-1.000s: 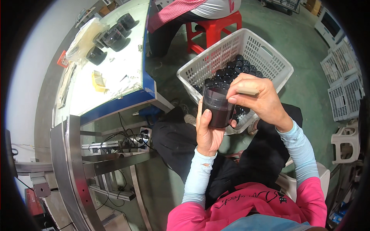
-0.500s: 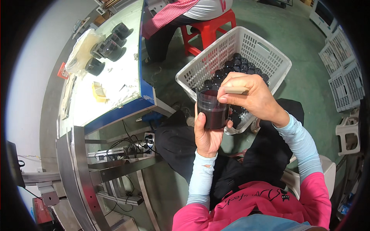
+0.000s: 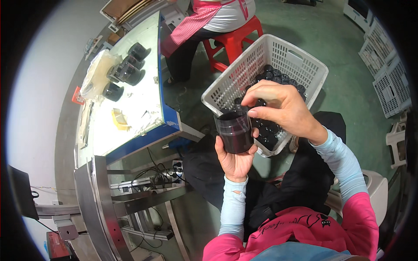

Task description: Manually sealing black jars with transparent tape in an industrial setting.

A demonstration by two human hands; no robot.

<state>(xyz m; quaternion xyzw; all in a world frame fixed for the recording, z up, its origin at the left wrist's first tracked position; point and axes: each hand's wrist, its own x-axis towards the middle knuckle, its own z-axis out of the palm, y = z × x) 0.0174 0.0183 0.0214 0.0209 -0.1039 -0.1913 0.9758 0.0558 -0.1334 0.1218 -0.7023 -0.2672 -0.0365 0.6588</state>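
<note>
A dark, glossy cup-shaped jar [image 3: 235, 135] stands tilted in my left hand [image 3: 236, 165], whose fingers and thumb close around its lower part. The mouth of the jar faces up, and a clear band seems to rise above its rim. Just right of that rim hovers my right hand [image 3: 285, 108], its thumb and index fingertip a little apart. I see nothing solid between those fingertips; whether they touch the clear edge is hard to tell. Beyond my hands a grey plastic crate [image 3: 320, 71] contains many black jars [image 3: 285, 79], partly hidden by my right hand.
On the white-topped table [image 3: 146, 98] at left stand several dark jars [image 3: 130, 74], a plastic bag [image 3: 93, 76] and a yellow piece [image 3: 119, 118]. Another person [image 3: 217, 19] sits on a red stool [image 3: 233, 43]. Cables [image 3: 161, 172] hang under the table; more crates [image 3: 387, 87] stand at right.
The jar and my left hand have dropped slightly and tilted. My right fingertips have parted and sit off the rim; a pale strip seen between those fingers is no longer visible. The view has shifted a little.
</note>
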